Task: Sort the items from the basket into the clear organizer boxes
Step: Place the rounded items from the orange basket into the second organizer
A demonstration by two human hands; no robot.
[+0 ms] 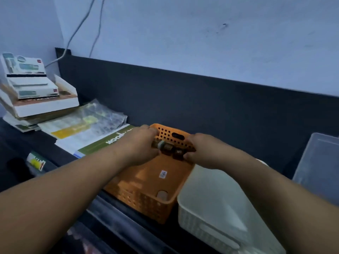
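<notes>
Forearms [73,180] reach in from the bottom edge, both to the far end of the orange basket [146,180] on the tabletop [60,154]. Left hand [141,143] curls round a grey-brown part [161,144]. Right hand [198,153] pinches the dark parts [178,154] beside it. Too blurred to name them. Likely light, rigid, small: fingertip pinch on the sides, 1 at a time. Cluster runs left-right between the hands. Basket's long axis runs away from camera. Clear organizer box [319,162] sits far right, past the white bin [211,198].
</notes>
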